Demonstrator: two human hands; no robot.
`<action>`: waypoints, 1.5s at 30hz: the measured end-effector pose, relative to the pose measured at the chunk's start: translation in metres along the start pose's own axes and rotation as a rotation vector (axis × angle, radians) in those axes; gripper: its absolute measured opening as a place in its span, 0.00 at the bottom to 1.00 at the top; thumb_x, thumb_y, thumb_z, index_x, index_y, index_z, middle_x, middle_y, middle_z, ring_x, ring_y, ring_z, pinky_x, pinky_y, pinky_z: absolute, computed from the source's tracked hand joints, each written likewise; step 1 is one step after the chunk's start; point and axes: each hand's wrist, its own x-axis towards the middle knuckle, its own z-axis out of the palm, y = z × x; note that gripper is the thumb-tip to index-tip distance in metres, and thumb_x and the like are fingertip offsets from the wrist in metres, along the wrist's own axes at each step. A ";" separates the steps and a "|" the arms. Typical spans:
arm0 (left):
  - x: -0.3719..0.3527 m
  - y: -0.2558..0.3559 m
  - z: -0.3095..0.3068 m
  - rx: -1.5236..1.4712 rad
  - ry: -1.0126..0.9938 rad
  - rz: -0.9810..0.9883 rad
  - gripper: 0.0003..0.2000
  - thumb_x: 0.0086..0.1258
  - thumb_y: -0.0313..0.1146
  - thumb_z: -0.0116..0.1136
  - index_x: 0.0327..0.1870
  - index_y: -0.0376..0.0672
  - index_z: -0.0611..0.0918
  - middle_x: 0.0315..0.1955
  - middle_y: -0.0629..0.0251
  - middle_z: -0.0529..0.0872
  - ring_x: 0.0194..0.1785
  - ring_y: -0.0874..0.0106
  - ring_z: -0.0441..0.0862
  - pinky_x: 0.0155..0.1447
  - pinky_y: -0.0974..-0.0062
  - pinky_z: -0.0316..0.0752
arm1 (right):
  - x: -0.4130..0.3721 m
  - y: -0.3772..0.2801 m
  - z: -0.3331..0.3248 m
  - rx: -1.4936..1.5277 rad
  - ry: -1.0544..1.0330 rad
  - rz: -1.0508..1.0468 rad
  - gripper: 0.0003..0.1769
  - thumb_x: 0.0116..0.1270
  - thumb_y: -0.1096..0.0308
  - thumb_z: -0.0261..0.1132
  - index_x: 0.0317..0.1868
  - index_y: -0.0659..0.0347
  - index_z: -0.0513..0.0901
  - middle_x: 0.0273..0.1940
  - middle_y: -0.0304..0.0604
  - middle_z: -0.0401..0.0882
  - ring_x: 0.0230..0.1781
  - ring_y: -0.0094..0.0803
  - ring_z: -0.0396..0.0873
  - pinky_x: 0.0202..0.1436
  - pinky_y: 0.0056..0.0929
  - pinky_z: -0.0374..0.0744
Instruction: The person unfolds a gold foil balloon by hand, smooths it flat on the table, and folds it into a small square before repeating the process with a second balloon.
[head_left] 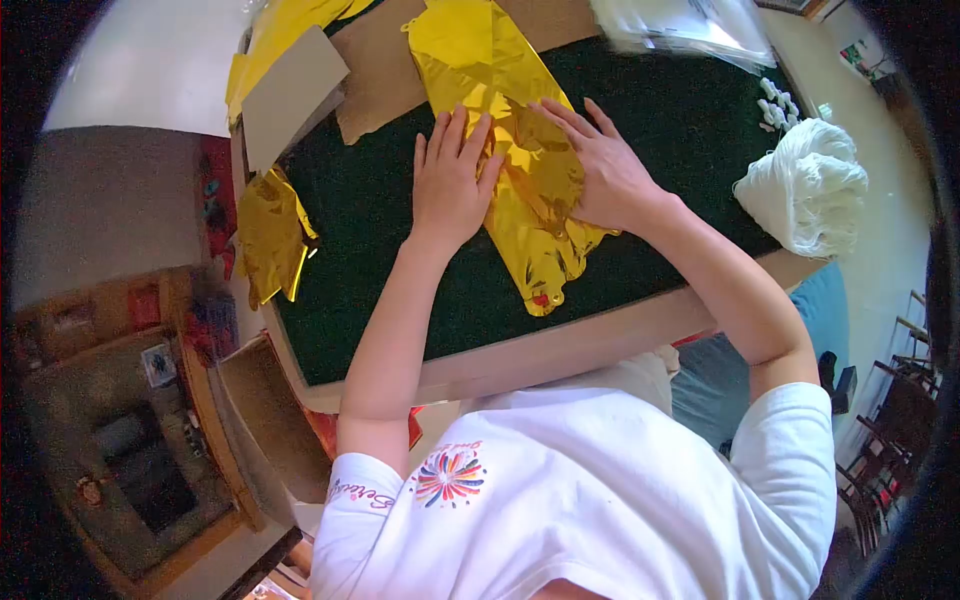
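Observation:
A shiny gold foil sheet (465, 60) lies lengthwise on the dark green table surface (370, 270), its lower end wavy with a small red mark. My left hand (450, 180) rests flat on its left edge, fingers spread. On its right side my right hand (600, 165) presses down with fingers apart, over a crumpled, folded part of the foil. Neither hand grips anything.
Brown cardboard (375, 60) and a grey card (292, 100) lie at the upper left. More gold foil (272, 235) hangs over the left edge. Clear plastic bags (690, 30), white clips (775, 105) and a white string bundle (808, 188) are at the right.

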 end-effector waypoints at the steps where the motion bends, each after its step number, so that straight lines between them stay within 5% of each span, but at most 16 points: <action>1: 0.000 0.000 0.000 0.000 0.002 -0.004 0.24 0.74 0.47 0.47 0.68 0.50 0.68 0.70 0.55 0.63 0.74 0.59 0.56 0.74 0.50 0.49 | 0.000 -0.001 0.000 0.018 0.019 0.004 0.38 0.53 0.61 0.67 0.66 0.58 0.67 0.72 0.44 0.59 0.74 0.36 0.54 0.77 0.49 0.49; 6: 0.001 0.002 0.000 0.005 -0.004 -0.014 0.24 0.73 0.47 0.48 0.68 0.51 0.68 0.69 0.56 0.63 0.74 0.59 0.57 0.75 0.50 0.49 | 0.000 0.012 -0.005 0.036 0.001 -0.008 0.35 0.57 0.66 0.63 0.67 0.58 0.66 0.72 0.46 0.57 0.74 0.38 0.54 0.77 0.45 0.52; 8: 0.002 0.002 0.001 0.015 0.002 -0.014 0.24 0.73 0.47 0.48 0.68 0.51 0.68 0.69 0.56 0.63 0.74 0.59 0.57 0.75 0.50 0.49 | 0.004 0.020 -0.011 0.439 0.104 0.011 0.32 0.63 0.70 0.57 0.70 0.58 0.64 0.72 0.48 0.57 0.75 0.42 0.53 0.76 0.40 0.54; 11: 0.001 0.003 -0.001 0.018 0.001 -0.017 0.24 0.73 0.46 0.48 0.68 0.51 0.68 0.69 0.56 0.63 0.74 0.59 0.57 0.75 0.50 0.49 | 0.009 0.019 -0.026 0.440 0.150 0.041 0.31 0.68 0.72 0.54 0.71 0.56 0.61 0.72 0.50 0.56 0.74 0.44 0.54 0.75 0.36 0.55; 19: 0.000 0.004 0.000 -0.002 0.024 -0.021 0.24 0.72 0.46 0.48 0.68 0.51 0.68 0.69 0.56 0.64 0.74 0.58 0.57 0.75 0.50 0.49 | 0.012 0.001 -0.006 -0.095 0.007 -0.143 0.29 0.69 0.59 0.57 0.69 0.54 0.66 0.71 0.46 0.61 0.73 0.41 0.56 0.75 0.50 0.51; 27: 0.019 -0.034 0.002 -0.212 0.205 -0.067 0.22 0.74 0.37 0.46 0.65 0.37 0.69 0.68 0.47 0.63 0.73 0.56 0.57 0.73 0.54 0.54 | 0.009 0.000 0.001 -0.081 -0.028 -0.115 0.28 0.70 0.58 0.54 0.69 0.54 0.66 0.71 0.46 0.60 0.73 0.42 0.55 0.75 0.51 0.50; 38: 0.053 -0.062 0.000 0.027 -0.014 -0.054 0.23 0.76 0.42 0.41 0.68 0.42 0.67 0.70 0.56 0.63 0.75 0.61 0.54 0.76 0.53 0.48 | 0.008 0.001 0.001 -0.056 -0.018 -0.089 0.30 0.67 0.56 0.56 0.69 0.50 0.66 0.72 0.49 0.56 0.74 0.45 0.52 0.75 0.53 0.48; 45: 0.061 -0.070 0.009 -0.155 0.130 -0.061 0.27 0.75 0.49 0.42 0.70 0.44 0.64 0.71 0.56 0.61 0.75 0.62 0.54 0.75 0.51 0.46 | 0.009 0.003 -0.003 -0.014 0.020 -0.057 0.33 0.64 0.54 0.57 0.70 0.44 0.65 0.74 0.51 0.51 0.76 0.47 0.47 0.75 0.54 0.47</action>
